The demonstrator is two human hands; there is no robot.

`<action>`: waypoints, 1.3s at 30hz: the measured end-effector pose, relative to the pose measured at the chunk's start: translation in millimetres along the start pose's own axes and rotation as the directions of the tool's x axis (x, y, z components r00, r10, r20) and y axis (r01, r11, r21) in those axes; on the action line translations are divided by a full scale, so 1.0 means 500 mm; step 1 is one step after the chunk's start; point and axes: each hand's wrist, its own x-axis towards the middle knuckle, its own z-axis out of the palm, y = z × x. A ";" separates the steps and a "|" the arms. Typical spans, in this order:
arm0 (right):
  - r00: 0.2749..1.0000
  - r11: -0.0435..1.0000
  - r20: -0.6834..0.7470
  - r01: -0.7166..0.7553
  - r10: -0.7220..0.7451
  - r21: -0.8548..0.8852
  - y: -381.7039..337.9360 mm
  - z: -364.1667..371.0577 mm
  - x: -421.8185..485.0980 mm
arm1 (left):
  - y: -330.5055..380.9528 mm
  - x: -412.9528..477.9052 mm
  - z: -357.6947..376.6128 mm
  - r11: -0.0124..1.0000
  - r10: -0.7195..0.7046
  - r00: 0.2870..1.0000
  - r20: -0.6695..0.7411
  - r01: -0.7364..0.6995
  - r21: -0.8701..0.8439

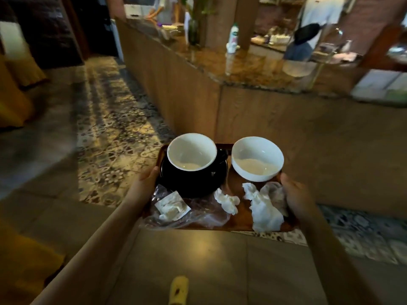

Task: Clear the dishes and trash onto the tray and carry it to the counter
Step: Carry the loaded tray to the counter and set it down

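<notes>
A brown wooden tray [242, 219] is held in the air in front of me, above the floor. My left hand [148, 177] grips its left edge and my right hand [296, 195] grips its right edge. On the tray stand a black cup with a white inside [192, 154] on a black saucer [193, 188] and a white bowl [257, 159]. Crumpled white napkins [263, 208], a smaller napkin wad [228, 200], a wrapper [172, 207] and clear plastic film [204, 213] lie along the tray's near side. The counter [253, 67] stands just beyond the tray.
The counter's wooden front forms a corner straight ahead of the tray. A white bottle [233, 38], a dark vase with a plant [193, 31] and glassware sit on it. A person [308, 38] stands behind it. Patterned tile floor runs along the left. Yellow seating [13, 100] is at far left.
</notes>
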 end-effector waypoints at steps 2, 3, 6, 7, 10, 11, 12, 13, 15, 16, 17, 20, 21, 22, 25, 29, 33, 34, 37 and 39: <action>0.998 1.000 -0.065 0.021 -0.022 -0.009 0.006 -0.026 0.045 | 0.024 0.057 0.062 0.998 0.039 0.998 0.048 -0.042 0.055; 0.995 0.999 -0.089 0.038 -0.039 -0.017 0.008 -0.037 0.072 | 0.034 0.089 0.093 0.994 0.071 0.994 0.088 -0.078 0.081; 0.987 0.999 -0.157 -0.047 0.042 -0.027 -0.013 -0.071 0.149 | 0.077 0.189 0.179 0.986 0.103 0.980 0.172 -0.123 0.108; 0.981 0.998 -0.194 -0.033 0.023 -0.047 -0.022 -0.083 0.179 | 0.092 0.229 0.205 0.985 0.117 0.971 0.209 -0.140 0.097; 0.960 0.996 -0.270 0.083 -0.074 0.020 -0.061 -0.106 0.254 | 0.150 0.344 0.288 0.974 0.151 0.921 0.358 -0.201 0.108; 0.954 0.994 -0.279 0.112 -0.108 -0.001 -0.064 -0.116 0.283 | 0.168 0.383 0.317 0.976 0.154 0.908 0.389 -0.200 0.082; 0.953 0.990 -0.269 0.129 -0.142 -0.064 -0.064 -0.123 0.307 | 0.186 0.418 0.344 0.981 0.139 0.895 0.425 -0.184 0.066; 0.941 0.976 -0.279 0.152 -0.191 -0.154 -0.064 -0.131 0.330 | 0.203 0.451 0.372 0.985 0.129 0.884 0.450 -0.165 0.041; 0.909 0.976 -0.397 0.045 -0.127 -0.211 -0.088 -0.152 0.379 | 0.237 0.500 0.429 0.988 0.123 0.852 0.509 -0.152 0.015; 0.898 0.992 -0.440 -0.047 -0.009 -0.117 -0.098 -0.166 0.401 | 0.253 0.520 0.457 0.991 0.110 0.831 0.545 -0.134 0.005; 0.893 0.995 -0.447 -0.084 0.050 -0.057 -0.105 -0.185 0.426 | 0.268 0.540 0.485 0.993 0.096 0.809 0.579 -0.114 -0.006; 0.887 0.991 -0.451 -0.126 0.095 -0.040 -0.113 -0.252 0.510 | 0.309 0.596 0.570 0.998 0.066 0.757 0.650 -0.050 -0.043; 0.877 0.990 -0.470 -0.134 0.096 -0.048 -0.113 -0.275 0.541 | 0.322 0.616 0.599 0.997 0.074 0.740 0.668 -0.055 -0.050; 0.869 0.988 -0.484 -0.145 0.105 -0.045 -0.111 -0.301 0.574 | 0.336 0.635 0.629 0.996 0.090 0.725 0.683 -0.066 -0.061; 0.863 0.989 -0.498 -0.133 0.080 -0.071 -0.129 -0.365 0.670 | 0.372 0.694 0.712 0.991 0.129 0.675 0.726 -0.066 -0.114; 0.906 0.994 -0.423 -0.022 -0.024 -0.103 -0.149 -0.441 0.814 | 0.426 0.771 0.813 0.990 0.139 0.688 0.712 -0.071 -0.124; 0.912 0.984 -0.401 0.013 -0.084 -0.176 -0.187 -0.506 0.937 | 0.482 0.830 0.899 0.989 0.146 0.715 0.683 -0.109 -0.098; 0.914 0.980 -0.398 -0.002 -0.079 -0.200 -0.198 -0.514 0.964 | 0.494 0.842 0.919 0.990 0.142 0.722 0.677 -0.109 -0.091; 0.916 0.982 -0.399 -0.032 -0.045 -0.186 -0.226 -0.535 1.039 | 0.522 0.890 0.974 0.989 0.147 0.739 0.657 -0.123 -0.083; 0.915 0.981 -0.404 -0.056 -0.025 -0.188 -0.237 -0.548 1.092 | 0.534 0.932 1.008 0.989 0.144 0.736 0.661 -0.138 -0.062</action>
